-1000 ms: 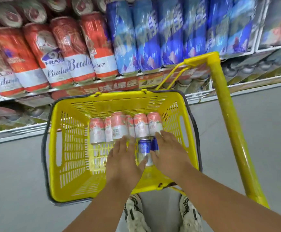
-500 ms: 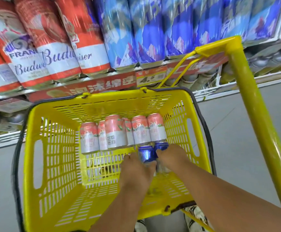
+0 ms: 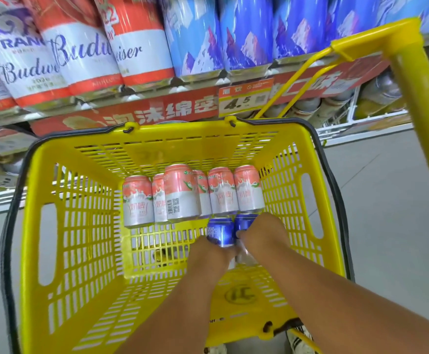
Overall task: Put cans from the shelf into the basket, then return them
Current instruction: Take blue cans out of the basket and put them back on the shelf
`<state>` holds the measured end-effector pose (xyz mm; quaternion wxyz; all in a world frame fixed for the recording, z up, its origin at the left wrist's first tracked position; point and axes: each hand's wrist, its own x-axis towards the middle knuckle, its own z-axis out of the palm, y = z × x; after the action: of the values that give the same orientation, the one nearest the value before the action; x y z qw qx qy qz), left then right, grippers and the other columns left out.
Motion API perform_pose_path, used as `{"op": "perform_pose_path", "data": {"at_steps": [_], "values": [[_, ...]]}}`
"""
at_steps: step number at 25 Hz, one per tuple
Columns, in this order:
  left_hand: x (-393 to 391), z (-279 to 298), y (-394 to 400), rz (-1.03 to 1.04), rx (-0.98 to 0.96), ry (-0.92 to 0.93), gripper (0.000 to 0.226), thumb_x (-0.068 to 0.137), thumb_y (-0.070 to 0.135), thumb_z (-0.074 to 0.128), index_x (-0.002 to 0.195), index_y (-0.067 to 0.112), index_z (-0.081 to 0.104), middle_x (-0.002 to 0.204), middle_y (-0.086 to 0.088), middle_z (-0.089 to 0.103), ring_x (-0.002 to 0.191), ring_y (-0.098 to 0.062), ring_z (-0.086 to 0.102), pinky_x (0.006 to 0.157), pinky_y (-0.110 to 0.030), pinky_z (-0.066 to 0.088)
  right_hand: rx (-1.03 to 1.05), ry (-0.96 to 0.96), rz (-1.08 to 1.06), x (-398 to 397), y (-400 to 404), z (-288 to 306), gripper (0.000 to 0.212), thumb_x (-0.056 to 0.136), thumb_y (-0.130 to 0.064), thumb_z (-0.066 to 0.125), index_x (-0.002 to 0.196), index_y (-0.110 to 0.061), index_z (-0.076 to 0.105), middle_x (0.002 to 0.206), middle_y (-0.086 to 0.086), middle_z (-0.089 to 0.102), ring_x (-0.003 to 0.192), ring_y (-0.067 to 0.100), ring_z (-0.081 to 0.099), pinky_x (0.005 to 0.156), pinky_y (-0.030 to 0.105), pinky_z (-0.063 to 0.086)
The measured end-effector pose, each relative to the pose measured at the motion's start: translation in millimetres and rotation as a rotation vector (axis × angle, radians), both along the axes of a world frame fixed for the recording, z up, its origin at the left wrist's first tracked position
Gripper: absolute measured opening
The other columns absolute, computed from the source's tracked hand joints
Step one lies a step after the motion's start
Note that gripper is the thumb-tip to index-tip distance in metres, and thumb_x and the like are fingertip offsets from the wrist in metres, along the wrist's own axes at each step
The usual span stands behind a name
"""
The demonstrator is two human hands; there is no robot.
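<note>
Nearest you, both your forearms reached down into the yellow basket. Your left hand had its grip wrapped around one blue can, and your right hand gripped the second blue can just beside it; both cans stood near the basket floor. Just beyond, touching them, a row of pink-and-white cans stood against the far wall. The yellow handle rose on your right. Farther off, the shelf carried red Budweiser cans and blue cans.
</note>
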<state>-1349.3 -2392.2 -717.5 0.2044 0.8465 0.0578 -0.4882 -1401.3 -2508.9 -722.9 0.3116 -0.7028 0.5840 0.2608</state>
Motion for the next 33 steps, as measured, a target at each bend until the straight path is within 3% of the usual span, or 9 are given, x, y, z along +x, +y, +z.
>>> {"op": "perform_pose_path", "data": {"at_steps": [5, 8, 10, 13, 17, 21, 28, 30, 33], "values": [[6, -3, 17, 0.005, -0.014, -0.006, 0.029, 0.075, 0.040, 0.081, 0.091, 0.016, 0.072, 0.079, 0.001, 0.071, 0.063, -0.011, 0.062, 0.049, -0.020, 0.042, 0.178, -0.082, -0.094, 1, 2, -7, 0.052, 0.066, -0.039, 0.089, 0.103, -0.009, 0.068, 0.097, 0.005, 0.071, 0.077, 0.020, 0.067, 0.055, 0.024, 0.048], [8, -2, 19, 0.031, -0.032, 0.000, 0.033, 0.077, 0.046, 0.080, 0.090, 0.017, 0.072, 0.077, 0.003, 0.069, 0.064, -0.010, 0.060, 0.050, -0.019, 0.041, 0.214, -0.143, -0.163, -2, 4, -3, 0.036, 0.064, -0.029, 0.092, 0.085, -0.012, 0.068, 0.080, 0.005, 0.071, 0.068, 0.022, 0.070, 0.061, 0.033, 0.059], [7, 3, 19, 0.030, -0.039, 0.004, 0.042, 0.075, 0.052, 0.081, 0.097, 0.018, 0.072, 0.083, 0.004, 0.070, 0.069, -0.011, 0.062, 0.051, -0.018, 0.041, 0.239, -0.160, -0.172, -6, 3, 6, 0.032, 0.064, -0.025, 0.092, 0.077, -0.017, 0.064, 0.073, 0.001, 0.067, 0.064, 0.019, 0.065, 0.056, 0.029, 0.054], [5, 20, 19, 0.046, -0.082, -0.004, 0.045, 0.074, 0.054, 0.082, 0.095, 0.015, 0.074, 0.081, 0.002, 0.073, 0.074, -0.016, 0.068, 0.059, -0.021, 0.048, 0.286, -0.226, -0.218, -12, -3, 26, 0.035, 0.061, -0.021, 0.093, 0.084, -0.017, 0.067, 0.079, 0.003, 0.069, 0.064, 0.017, 0.064, 0.051, 0.024, 0.046], [9, 52, 21, 0.077, -0.137, -0.012, 0.026, 0.080, 0.041, 0.082, 0.080, 0.022, 0.064, 0.071, 0.008, 0.064, 0.061, -0.005, 0.057, 0.047, -0.015, 0.042, 0.275, -0.357, -0.211, -22, -7, 56, 0.043, 0.061, -0.018, 0.092, 0.085, -0.028, 0.058, 0.090, -0.001, 0.070, 0.079, 0.017, 0.067, 0.062, 0.028, 0.052], [10, 85, 22, 0.100, -0.232, -0.061, 0.027, 0.079, 0.040, 0.083, 0.094, 0.030, 0.062, 0.086, 0.006, 0.070, 0.072, -0.008, 0.064, 0.061, -0.025, 0.050, 0.281, -0.471, -0.221, -24, -10, 84, 0.055, 0.061, -0.021, 0.092, 0.106, -0.022, 0.061, 0.096, -0.002, 0.071, 0.085, 0.017, 0.069, 0.073, 0.034, 0.057], [22, 156, 19, 0.196, -0.343, -0.201, 0.056, 0.069, 0.047, 0.087, 0.117, 0.039, 0.058, 0.088, 0.008, 0.075, 0.079, -0.013, 0.073, 0.078, -0.037, 0.060, 0.290, -0.676, -0.200, -22, -24, 163, 0.058, 0.063, -0.028, 0.092, 0.113, -0.028, 0.064, 0.098, -0.007, 0.072, 0.084, 0.009, 0.071, 0.073, 0.030, 0.059], [26, 188, 20, 0.220, -0.388, -0.239, 0.057, 0.070, 0.042, 0.087, 0.120, 0.035, 0.060, 0.089, 0.008, 0.076, 0.078, -0.012, 0.074, 0.079, -0.038, 0.061, 0.258, -0.718, -0.180, -21, -27, 197, 0.055, 0.066, -0.027, 0.091, 0.114, -0.031, 0.062, 0.099, -0.010, 0.068, 0.083, 0.006, 0.068, 0.068, 0.026, 0.056], [31, 252, 22, 0.233, -0.450, -0.337, 0.044, 0.073, 0.036, 0.086, 0.110, 0.035, 0.062, 0.086, 0.010, 0.075, 0.075, -0.009, 0.073, 0.078, -0.037, 0.062, 0.217, -0.819, -0.171, -17, -25, 258, 0.058, 0.060, -0.034, 0.091, 0.113, -0.030, 0.066, 0.104, -0.008, 0.070, 0.085, 0.012, 0.071, 0.077, 0.035, 0.059]]}}
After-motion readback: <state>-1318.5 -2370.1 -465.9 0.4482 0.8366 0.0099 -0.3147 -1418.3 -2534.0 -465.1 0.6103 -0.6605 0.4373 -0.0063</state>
